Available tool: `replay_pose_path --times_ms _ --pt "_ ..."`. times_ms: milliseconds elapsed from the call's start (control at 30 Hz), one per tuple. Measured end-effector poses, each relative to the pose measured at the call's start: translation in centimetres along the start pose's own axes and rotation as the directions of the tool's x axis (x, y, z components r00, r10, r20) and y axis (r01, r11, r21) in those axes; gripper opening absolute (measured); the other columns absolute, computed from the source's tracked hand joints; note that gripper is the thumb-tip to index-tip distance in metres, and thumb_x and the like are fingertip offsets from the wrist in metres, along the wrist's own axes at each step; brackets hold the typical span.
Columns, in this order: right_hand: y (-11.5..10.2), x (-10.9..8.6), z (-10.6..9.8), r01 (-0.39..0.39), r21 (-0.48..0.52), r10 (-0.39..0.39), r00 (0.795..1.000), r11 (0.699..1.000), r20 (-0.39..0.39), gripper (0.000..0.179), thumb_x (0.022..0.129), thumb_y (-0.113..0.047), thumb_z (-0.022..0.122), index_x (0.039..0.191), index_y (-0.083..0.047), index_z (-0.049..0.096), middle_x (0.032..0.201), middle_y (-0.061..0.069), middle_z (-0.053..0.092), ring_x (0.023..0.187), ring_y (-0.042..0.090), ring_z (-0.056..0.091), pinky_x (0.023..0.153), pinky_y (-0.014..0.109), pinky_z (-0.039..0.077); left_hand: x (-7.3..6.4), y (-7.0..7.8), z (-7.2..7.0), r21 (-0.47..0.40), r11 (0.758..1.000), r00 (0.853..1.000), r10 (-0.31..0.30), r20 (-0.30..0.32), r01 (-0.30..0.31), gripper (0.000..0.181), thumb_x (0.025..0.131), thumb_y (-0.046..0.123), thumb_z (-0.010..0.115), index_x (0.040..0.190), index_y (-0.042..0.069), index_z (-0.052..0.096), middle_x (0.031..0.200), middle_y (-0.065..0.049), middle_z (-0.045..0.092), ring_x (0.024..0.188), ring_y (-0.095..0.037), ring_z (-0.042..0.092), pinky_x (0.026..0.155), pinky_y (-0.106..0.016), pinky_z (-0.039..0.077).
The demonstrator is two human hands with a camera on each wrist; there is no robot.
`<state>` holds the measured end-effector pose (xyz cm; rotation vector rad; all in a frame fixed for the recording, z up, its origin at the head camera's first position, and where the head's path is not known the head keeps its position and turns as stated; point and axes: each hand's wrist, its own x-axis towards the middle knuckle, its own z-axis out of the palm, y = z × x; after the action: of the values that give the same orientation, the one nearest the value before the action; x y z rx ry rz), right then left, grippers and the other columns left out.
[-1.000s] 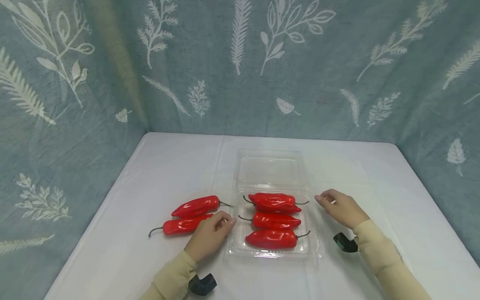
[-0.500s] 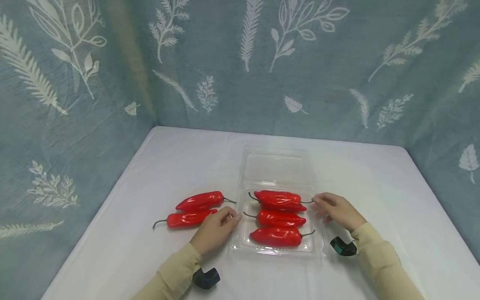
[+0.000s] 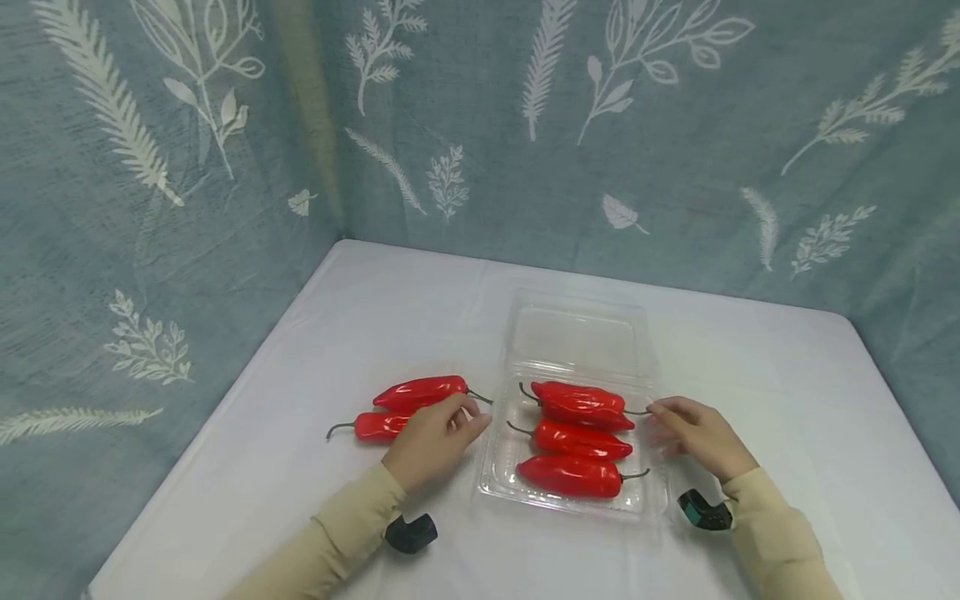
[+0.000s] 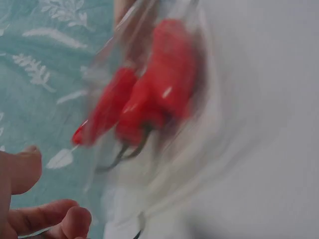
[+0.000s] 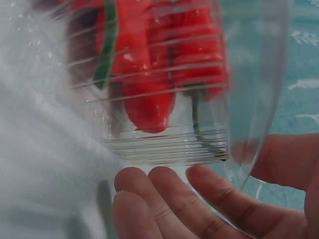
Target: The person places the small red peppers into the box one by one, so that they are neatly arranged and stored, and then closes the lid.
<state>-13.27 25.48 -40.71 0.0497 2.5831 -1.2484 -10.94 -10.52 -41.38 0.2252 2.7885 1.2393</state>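
Observation:
A clear plastic clamshell box [image 3: 491, 475] lies with its lid folded back, holding several red chili peppers [image 3: 573, 477]; their stems point both left and right. My right hand [image 3: 701, 433] is at the box's right side. In the right wrist view, its thumb [image 5: 289, 162] is by the rim near a pepper stem, and its fingers [image 5: 184, 199] are spread loosely below the ribbed wall. My left hand [image 3: 435, 437], loosely curled around nothing, is by the box's left edge. It partly covers one of two loose red peppers [image 3: 378, 425] in the head view.
The other loose pepper [image 3: 420, 392] lies just behind, its stem reaching toward the box. The flat clear lid [image 3: 577, 333] extends away at the back. A white cloth covers the table [image 3: 375, 308], with a leaf-patterned curtain [image 3: 487, 167] behind and to the left.
My right hand has moved left to the box's right edge by the stem. The left hand stays near the box's left edge. The head view has turned, shifting the scene rightward.

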Motion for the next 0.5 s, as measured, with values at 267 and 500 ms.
replay_pose_path --times_ms 267,500 --pt "0.1 -0.1 0.0 0.016 -0.001 -0.016 1.0 1.0 -0.01 0.05 0.097 -0.041 0.051 0.122 0.002 0.057 0.112 0.018 0.064 0.082 0.014 0.062 0.071 0.028 0.052 1.8 -0.7 -4.7 0.288 0.943 0.969 0.212 -0.128 -0.168 0.033 0.085 0.031 0.072 0.108 0.011 0.062 0.096 -0.004 0.061 0.088 -0.02 0.057 0.076 -0.035 0.051" --pt "0.3 -0.1 0.0 0.04 0.016 -0.04 0.999 0.999 -0.011 0.047 0.098 -0.037 0.052 0.121 0.003 0.057 0.111 0.018 0.065 0.084 0.014 0.062 0.069 0.028 0.053 3.3 -1.7 -6.2 0.395 0.904 0.981 0.193 -0.035 -0.164 0.044 0.083 0.029 0.074 0.12 0.011 0.059 0.119 -0.012 0.058 0.107 -0.029 0.055 0.09 -0.045 0.05"
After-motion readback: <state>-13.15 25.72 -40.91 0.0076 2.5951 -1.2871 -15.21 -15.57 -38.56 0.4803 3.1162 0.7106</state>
